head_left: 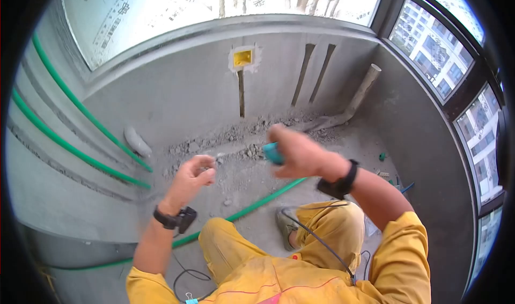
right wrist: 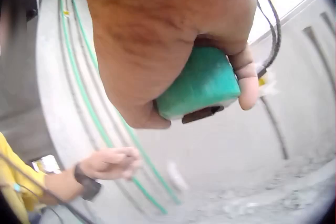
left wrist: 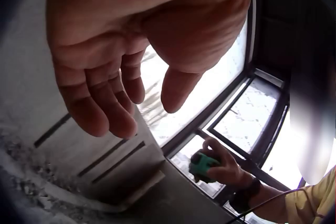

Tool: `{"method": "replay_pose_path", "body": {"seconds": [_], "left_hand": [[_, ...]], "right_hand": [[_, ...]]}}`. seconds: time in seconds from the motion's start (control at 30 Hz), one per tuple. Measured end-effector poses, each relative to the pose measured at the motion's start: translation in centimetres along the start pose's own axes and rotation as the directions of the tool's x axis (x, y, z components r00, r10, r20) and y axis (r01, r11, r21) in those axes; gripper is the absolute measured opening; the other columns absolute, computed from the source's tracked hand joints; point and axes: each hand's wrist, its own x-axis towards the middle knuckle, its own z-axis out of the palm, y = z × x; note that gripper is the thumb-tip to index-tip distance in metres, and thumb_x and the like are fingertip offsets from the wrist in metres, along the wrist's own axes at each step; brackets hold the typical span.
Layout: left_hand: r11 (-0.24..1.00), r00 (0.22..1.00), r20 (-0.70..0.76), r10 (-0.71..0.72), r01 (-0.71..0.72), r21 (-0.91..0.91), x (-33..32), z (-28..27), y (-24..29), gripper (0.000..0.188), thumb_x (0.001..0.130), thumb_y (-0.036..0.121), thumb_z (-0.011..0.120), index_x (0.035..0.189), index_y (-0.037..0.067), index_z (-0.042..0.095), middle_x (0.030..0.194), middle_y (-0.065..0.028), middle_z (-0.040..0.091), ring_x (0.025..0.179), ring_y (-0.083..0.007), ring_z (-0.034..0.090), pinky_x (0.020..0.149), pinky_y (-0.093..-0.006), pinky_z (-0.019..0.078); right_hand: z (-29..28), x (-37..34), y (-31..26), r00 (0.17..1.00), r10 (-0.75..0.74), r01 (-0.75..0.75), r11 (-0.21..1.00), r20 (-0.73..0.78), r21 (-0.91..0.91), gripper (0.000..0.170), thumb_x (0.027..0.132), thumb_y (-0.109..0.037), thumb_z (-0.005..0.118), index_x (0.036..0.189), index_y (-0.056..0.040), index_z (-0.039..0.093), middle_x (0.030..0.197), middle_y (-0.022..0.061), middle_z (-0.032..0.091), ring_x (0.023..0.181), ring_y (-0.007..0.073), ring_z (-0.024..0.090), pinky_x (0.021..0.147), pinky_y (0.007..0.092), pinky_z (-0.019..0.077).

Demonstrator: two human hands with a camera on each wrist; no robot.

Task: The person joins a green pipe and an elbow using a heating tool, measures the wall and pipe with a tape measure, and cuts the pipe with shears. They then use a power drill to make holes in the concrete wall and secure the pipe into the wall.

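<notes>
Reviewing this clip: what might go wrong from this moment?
The right hand holds a green object; if the grip slips, it might drop toward the floor, where rubble lies.
The dark cable looped over the knee could snag as the arm moves.
The green pipe lies across the floor near the shoe, a possible trip hazard.

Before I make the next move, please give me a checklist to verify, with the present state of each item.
1. Right hand grips the green tool: ok.
2. Left hand free: ok, it holds nothing.
3. Floor free of rubble: not ok, pieces lie along the wall.
4. Green pipe away from the shoe: not ok, it crosses just ahead.
5. Tool undamaged: cannot tell, fingers partly cover it.
</notes>
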Motion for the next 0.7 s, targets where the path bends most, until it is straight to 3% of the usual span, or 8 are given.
{"method": "replay_pose_path", "body": {"seconds": [0.1, 0.17, 0.3, 0.37, 0.47, 0.53, 0.6, 0.7], "left_hand": [[0.974, 0.984, -0.074, 0.163, -0.172, -0.145, -0.3, 3.9, 1.0, 0.021, 0.094, 0.01, 0.059, 0.112, -0.001, 0.059, 0.09, -0.0038, 0.063, 0.077, -0.0111, 0.061, 0.073, -0.0267, 0.0519], [0.945, 0.964, -0.156, 0.214, -0.245, -0.216, -1.1, 3.6, 0.6, 0.023, 0.095, 0.01, 0.058, 0.115, -0.002, 0.058, 0.095, -0.0046, 0.064, 0.079, -0.0109, 0.061, 0.074, -0.0267, 0.0522], [0.988, 0.994, -0.047, 0.095, -0.1, -0.119, -2.5, 1.9, -0.5, 0.019, 0.093, 0.009, 0.061, 0.11, 0.001, 0.055, 0.1, -0.0035, 0.06, 0.084, -0.0076, 0.058, 0.072, -0.0234, 0.05], [0.953, 0.954, -0.049, 0.295, -0.297, -0.054, -3.1, 0.8, -1.6, 0.013, 0.091, 0.006, 0.062, 0.099, 0.005, 0.051, 0.086, 0.0004, 0.057, 0.074, -0.0065, 0.055, 0.066, -0.0227, 0.0474], [0.955, 0.932, -0.256, 0.255, -0.284, -0.082, -3.7, -9.3, -2.0, 0.018, 0.088, -0.001, 0.061, 0.093, 0.009, 0.047, 0.084, -0.0004, 0.053, 0.071, -0.0071, 0.053, 0.063, -0.0227, 0.0462], [0.898, 0.908, -0.391, 0.148, -0.289, -0.332, -4.0, -20.5, -5.8, 0.016, 0.089, -0.002, 0.059, 0.097, 0.008, 0.05, 0.086, -0.0029, 0.055, 0.073, -0.0117, 0.056, 0.066, -0.0261, 0.0487], [0.837, 0.764, -0.644, 0.046, -0.381, -0.392, -5.6, -28.4, -8.9, 0.017, 0.089, -0.001, 0.059, 0.104, 0.005, 0.052, 0.089, -0.0061, 0.058, 0.08, -0.0171, 0.06, 0.073, -0.0315, 0.0513], [0.735, 0.61, -0.784, -0.117, -0.477, -0.481, -6.2, -33.8, -12.4, 0.017, 0.09, 0.002, 0.059, 0.106, 0.004, 0.056, 0.098, -0.0075, 0.06, 0.09, -0.0202, 0.06, 0.085, -0.0365, 0.0502]], "right_hand": [[2.8, 3.3, -6.6, 0.995, -0.096, 0.089, 0.975, 0.027, 0.202, 0.044, 0.072, -0.017, 0.071, 0.102, 0.0, 0.043, 0.084, 0.0217, 0.06, 0.084, 0.0413, 0.062, 0.07, 0.0453, 0.05], [3.8, 4.1, -7.9, 0.996, -0.086, 0.082, 0.984, 0.014, 0.16, 0.043, 0.073, -0.017, 0.071, 0.1, 0.0001, 0.043, 0.086, 0.0212, 0.061, 0.087, 0.0403, 0.062, 0.072, 0.044, 0.0498], [3.5, 2.8, -7.2, 0.99, -0.091, 0.085, 0.995, 0.108, 0.061, 0.045, 0.073, -0.016, 0.07, 0.109, -0.002, 0.047, 0.099, 0.0193, 0.061, 0.099, 0.0395, 0.059, 0.081, 0.0454, 0.0486], [1.9, 1.6, -3.9, 0.996, -0.088, 0.092, 0.988, 0.033, -0.126, 0.055, 0.073, -0.011, 0.068, 0.125, -0.0075, 0.052, 0.111, 0.0173, 0.058, 0.111, 0.0371, 0.055, 0.092, 0.0462, 0.047], [-7.3, -2.2, 1.7, 0.983, 0.18, -0.177, 0.893, -0.031, -0.414, 0.053, 0.078, -0.004, 0.06, 0.129, -0.0152, 0.056, 0.127, 0.0183, 0.054, 0.122, 0.0372, 0.049, 0.102, 0.0431, 0.0431], [-13.8, -8.5, 8.5, 0.926, 0.319, -0.377, 0.757, -0.201, -0.534, 0.054, 0.079, -0.001, 0.059, 0.132, -0.0133, 0.054, 0.136, 0.0182, 0.049, 0.132, 0.0373, 0.041, 0.11, 0.0433, 0.036], [-19.4, -17.0, 14.8, 0.868, 0.392, -0.494, 0.624, -0.304, -0.605, 0.052, 0.08, 0.001, 0.057, 0.13, -0.0112, 0.055, 0.134, 0.0185, 0.053, 0.134, 0.0376, 0.04, 0.111, 0.0438, 0.0334], [-22.9, -31.0, 20.8, 0.812, 0.502, -0.554, 0.503, -0.298, -0.663, 0.019, 0.09, -0.005, 0.054, 0.108, -0.0006, 0.06, 0.117, 0.0261, 0.057, 0.118, 0.0465, 0.048, 0.1, 0.0512, 0.0392]]}}
